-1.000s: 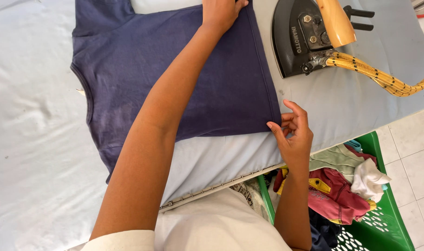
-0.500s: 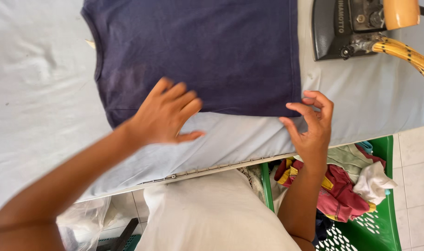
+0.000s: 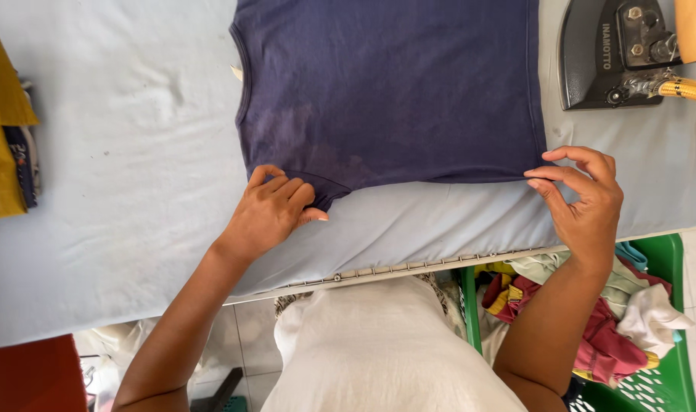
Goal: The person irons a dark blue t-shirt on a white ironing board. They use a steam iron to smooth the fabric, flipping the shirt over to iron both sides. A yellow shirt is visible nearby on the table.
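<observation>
- Head view: a navy T-shirt (image 3: 386, 91) lies flat on the pale blue ironing table (image 3: 119, 152), its near edge running across the middle of the padded top; a faded, lighter patch shows on the cloth near the left corner
- The left hand (image 3: 271, 214) rests on the shirt's near left corner, fingers curled over the edge and thumb out on the table cover; it grasps the fabric there, the knuckles bunched
- The right hand (image 3: 584, 194) is at the shirt's near right corner; thumb and forefinger pinch the hem, the other fingers arched above the table
- The two hands are well apart, one at each end of the same near edge
- A dark iron (image 3: 615, 49) sits on the table beyond the right hand, just beside the shirt's right side; a yellow braided cord (image 3: 687, 90) leads off it to the right
- Folded yellow clothes (image 3: 4, 145) lie at the table's far left
- Below the table's near right edge, a green basket (image 3: 668, 374) holds mixed coloured laundry
</observation>
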